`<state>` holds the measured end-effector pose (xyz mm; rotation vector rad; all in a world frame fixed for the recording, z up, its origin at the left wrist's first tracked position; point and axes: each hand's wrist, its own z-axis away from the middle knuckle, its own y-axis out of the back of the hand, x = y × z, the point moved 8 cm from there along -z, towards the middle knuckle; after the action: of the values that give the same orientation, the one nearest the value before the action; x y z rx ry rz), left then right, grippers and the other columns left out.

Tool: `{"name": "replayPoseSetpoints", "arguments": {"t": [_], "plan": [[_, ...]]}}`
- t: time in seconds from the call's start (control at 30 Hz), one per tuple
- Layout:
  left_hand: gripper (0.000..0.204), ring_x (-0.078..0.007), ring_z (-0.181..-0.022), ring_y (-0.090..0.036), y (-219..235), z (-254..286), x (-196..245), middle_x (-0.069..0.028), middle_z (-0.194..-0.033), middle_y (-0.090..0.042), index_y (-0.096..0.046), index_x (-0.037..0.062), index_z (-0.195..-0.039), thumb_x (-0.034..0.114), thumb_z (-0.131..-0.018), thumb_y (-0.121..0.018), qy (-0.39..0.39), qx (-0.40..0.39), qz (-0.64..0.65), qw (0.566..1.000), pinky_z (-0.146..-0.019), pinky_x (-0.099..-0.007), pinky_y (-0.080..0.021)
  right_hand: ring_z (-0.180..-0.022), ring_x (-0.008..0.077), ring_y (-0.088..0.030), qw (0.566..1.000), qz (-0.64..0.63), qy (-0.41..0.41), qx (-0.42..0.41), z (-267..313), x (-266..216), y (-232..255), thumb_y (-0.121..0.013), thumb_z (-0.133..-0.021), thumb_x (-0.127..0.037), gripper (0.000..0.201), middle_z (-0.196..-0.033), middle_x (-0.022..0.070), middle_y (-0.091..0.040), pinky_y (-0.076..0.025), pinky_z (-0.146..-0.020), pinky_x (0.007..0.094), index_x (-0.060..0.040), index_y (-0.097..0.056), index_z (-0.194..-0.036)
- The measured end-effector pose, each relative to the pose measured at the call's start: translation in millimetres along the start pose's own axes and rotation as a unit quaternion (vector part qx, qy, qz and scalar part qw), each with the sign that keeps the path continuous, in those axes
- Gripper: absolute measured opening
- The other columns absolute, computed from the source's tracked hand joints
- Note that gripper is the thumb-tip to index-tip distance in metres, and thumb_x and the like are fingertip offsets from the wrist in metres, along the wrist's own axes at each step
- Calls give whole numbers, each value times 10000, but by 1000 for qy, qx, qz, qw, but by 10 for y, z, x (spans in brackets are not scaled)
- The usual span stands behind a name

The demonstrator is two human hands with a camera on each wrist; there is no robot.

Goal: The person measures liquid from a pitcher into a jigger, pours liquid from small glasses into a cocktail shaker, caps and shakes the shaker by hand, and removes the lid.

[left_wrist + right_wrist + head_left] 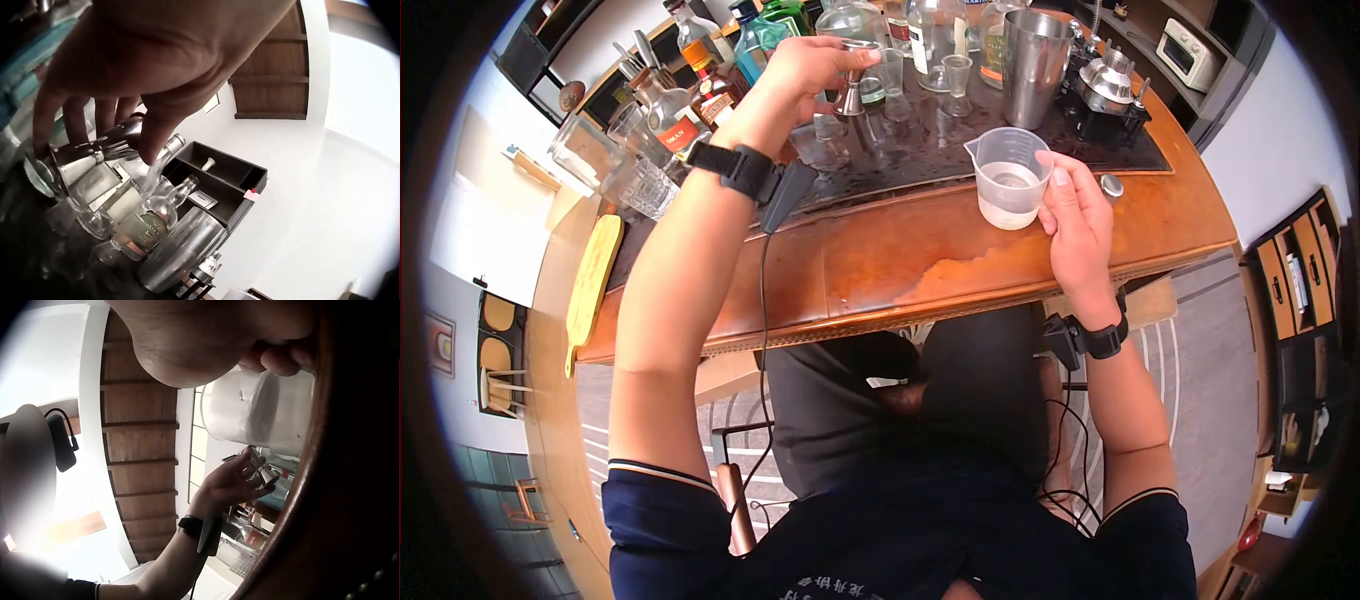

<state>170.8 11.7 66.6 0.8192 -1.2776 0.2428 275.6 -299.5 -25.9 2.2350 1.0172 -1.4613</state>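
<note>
At the back left of the table, my left hand (808, 75) grips a metal double-ended jigger (850, 97), thumb and fingers around it. In the left wrist view, the jigger (94, 153) lies between thumb and fingers, close over the dark mat. My right hand (1082, 225) holds a clear plastic measuring cup (1008, 190) at its right side, near the front of the table. Some clear liquid sits low in the cup, whose spout points left. The right wrist view shows the cup (262, 409) below the curled fingers.
Several bottles (712, 100) stand along the back, with small stemmed glasses (957, 82) before them. A tall shaker tin (1037, 70) stands right of centre, on the dark mat (920, 160). A small metal cap (1111, 185) lies by the right hand. A wooden board (595, 280) lies far left.
</note>
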Motion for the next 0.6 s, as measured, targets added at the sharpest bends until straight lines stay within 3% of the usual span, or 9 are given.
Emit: {"name": "replayPoseSetpoints", "arguments": {"t": [0.07,0.17,0.27,0.33,0.4,0.43,0.5,0.53,0.6], "plan": [[627,-245,-1105,-604,23,-103,15,-51,-1237,-675,-669,64,-1320,387,-826,-880,12,-5,-40,999,-912,-498,-500,-687,-3,-400,1000,-6,0,-4,3,-1,-9,-510,-1113,-238,301,-847,-71,-563,-335,-589,190,1,-646,-1236],[622,-287,-1088,-622,27,-57,171,-71,-1302,-664,-689,71,-1305,432,-829,-862,-3,14,-128,992,-784,-504,-548,-704,-6,-406,1000,-8,-5,1,4,-5,-10,-512,-1113,-241,299,-879,-67,-589,-337,-601,186,-1,-644,-1234],[624,-292,-1034,-625,92,-308,117,-71,-1269,-665,-691,61,-1295,439,-828,-861,24,34,-187,982,-773,-513,-546,-719,-6,-411,1000,-13,-4,-2,4,2,-7,-513,-1113,-241,298,-906,-62,-608,-340,-612,184,-1,-642,-1232],[609,-270,-994,-598,101,-416,89,-65,-1206,-657,-698,60,-1270,444,-827,-861,38,28,-217,975,-721,-511,-528,-730,-1,-418,1000,-5,-3,-3,6,-2,-1,-512,-1113,-242,300,-906,-62,-607,-351,-627,186,2,-640,-1230],[537,-232,-847,-581,85,-344,210,-53,-1032,-667,-729,55,-1177,439,-826,-863,7,60,-259,964,-648,-478,-499,-735,2,-423,1000,0,-2,-2,6,-9,-3,-512,-1113,-242,300,-908,-60,-608,-357,-632,189,4,-639,-1230],[537,-232,-847,-581,88,-373,216,-53,-1032,-667,-729,55,-1177,439,-826,-863,7,60,-259,964,-648,-478,-499,-740,4,-428,1000,5,0,-2,5,-15,-3,-512,-1113,-241,301,-911,-59,-608,-363,-638,192,6,-638,-1230],[459,-191,-695,-546,107,-534,196,-37,-875,-651,-749,47,-1082,416,-832,-861,5,40,-312,949,-599,-424,-474,-743,6,-432,1000,10,-2,-1,6,-18,3,-512,-1113,-241,301,-913,-57,-609,-368,-642,193,7,-638,-1229],[459,-191,-695,-546,127,-597,165,-37,-875,-651,-749,47,-1082,416,-832,-861,6,41,-311,949,-599,-424,-474,-746,8,-435,1000,14,-4,-1,6,-17,1,-513,-1113,-242,302,-916,-56,-610,-373,-646,195,8,-637,-1229],[393,-171,-620,-561,67,-575,334,-34,-817,-680,-762,54,-1040,392,-856,-843,-103,46,-396,911,-590,-365,-472,-747,7,-435,1000,10,-5,0,7,-16,-11,-513,-1113,-240,301,-918,-54,-611,-373,-647,193,9,-637,-1229]]}}
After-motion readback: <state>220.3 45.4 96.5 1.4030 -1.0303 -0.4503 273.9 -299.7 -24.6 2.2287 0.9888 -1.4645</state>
